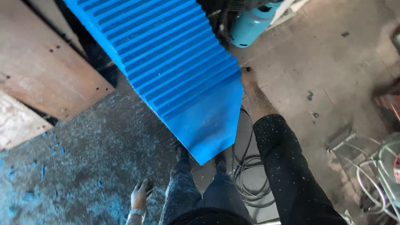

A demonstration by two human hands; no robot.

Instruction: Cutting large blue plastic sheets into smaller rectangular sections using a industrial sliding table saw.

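Blue ribbed panel (175, 62) held tilted over the floor (104, 137), right hand (248, 79) gripped on its right edge (fingers hidden behind it), left hand (141, 195) hung low, fingers loosely curled, coiled cable (246, 175) near the feet

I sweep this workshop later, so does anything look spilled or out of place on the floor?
Yes. Blue chips and dust are scattered over the grey floor at lower left, matching the ribbed blue panel that the right hand steadies. A black cable lies loosely coiled beside the feet.
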